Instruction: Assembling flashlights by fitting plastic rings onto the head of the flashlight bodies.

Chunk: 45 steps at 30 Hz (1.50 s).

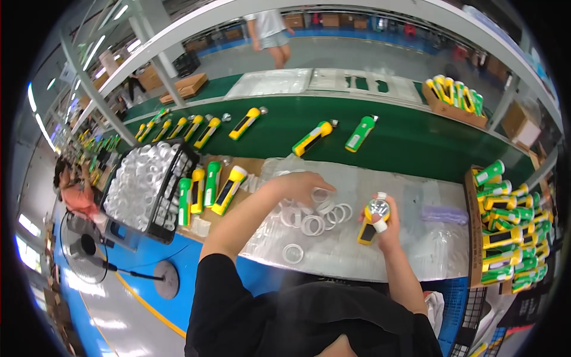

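My right hand (389, 231) grips a yellow and black flashlight (367, 233), its clear round lens turned up toward me. White finger coverings show on that hand's fingertips. To the left, my left hand (300, 184) reaches over a loose pile of clear plastic rings (312, 225), with one ring (321, 195) at its closed fingertips. Part of the pile is hidden under this hand. A single ring (292, 253) lies apart, nearer to me, on the plastic-covered work surface (351, 262).
A black crate (178, 178) full of clear parts stands left, beside several flashlights (212, 184) on cardboard. More flashlights (312, 138) lie along the green conveyor belt (273, 143). At right are a box of flashlights (474, 238) and a purple bundle (445, 215). Someone (270, 35) stands beyond the frame.
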Available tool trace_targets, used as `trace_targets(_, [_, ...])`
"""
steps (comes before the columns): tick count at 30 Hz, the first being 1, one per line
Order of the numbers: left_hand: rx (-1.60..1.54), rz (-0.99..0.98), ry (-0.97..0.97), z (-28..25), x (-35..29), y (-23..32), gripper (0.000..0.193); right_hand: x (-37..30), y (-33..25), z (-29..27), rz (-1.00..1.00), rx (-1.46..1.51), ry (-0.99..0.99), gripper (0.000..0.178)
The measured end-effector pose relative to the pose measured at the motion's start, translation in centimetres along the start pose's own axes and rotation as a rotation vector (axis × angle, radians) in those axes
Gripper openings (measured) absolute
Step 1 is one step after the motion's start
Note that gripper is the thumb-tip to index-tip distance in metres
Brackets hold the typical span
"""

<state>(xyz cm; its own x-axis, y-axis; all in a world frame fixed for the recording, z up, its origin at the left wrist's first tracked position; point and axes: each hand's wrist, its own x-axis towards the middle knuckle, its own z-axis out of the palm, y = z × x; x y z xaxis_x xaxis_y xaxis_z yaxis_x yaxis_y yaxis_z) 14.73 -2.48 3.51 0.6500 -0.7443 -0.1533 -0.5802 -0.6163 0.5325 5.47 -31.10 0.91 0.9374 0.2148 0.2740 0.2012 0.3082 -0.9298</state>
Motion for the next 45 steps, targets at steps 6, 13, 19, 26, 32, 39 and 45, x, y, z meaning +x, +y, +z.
trace_targets(6, [0.182,-0.082,-0.018,2.4,1.7,0.2,0.061,-0.8,0.6,-0.6,-0.038,0.016,0.003,0.062])
trace_targets(13, [-0.479,0.123,0.606,1.1,1.4,4.4,0.041,-1.1,1.0,-0.2,-0.021,0.058,0.121,0.056])
trace_targets(19, [-0.675,0.294,0.741,3.2,0.5,12.1,0.023,0.4,0.7,1.3,0.020,-0.037,0.047,0.051])
trace_targets(26, [-0.216,0.366,0.802,3.6,2.5,12.9,0.032,0.5,0.6,-0.5,-0.128,-0.073,-0.007,0.052])
trace_targets(32, [-0.084,0.382,0.795,3.2,1.9,14.0,0.032,-0.2,-0.2,-1.4,-0.176,-0.189,-0.072,0.068])
trace_targets(39, [-0.164,0.365,0.690,2.9,2.0,14.9,0.030,0.0,-4.5,-3.3,-0.351,-0.305,-0.205,0.043])
trace_targets(45, [-0.186,0.348,0.650,3.2,2.4,15.2,0.033,1.0,-8.2,-4.8,-0.455,-0.919,-0.305,0.041])
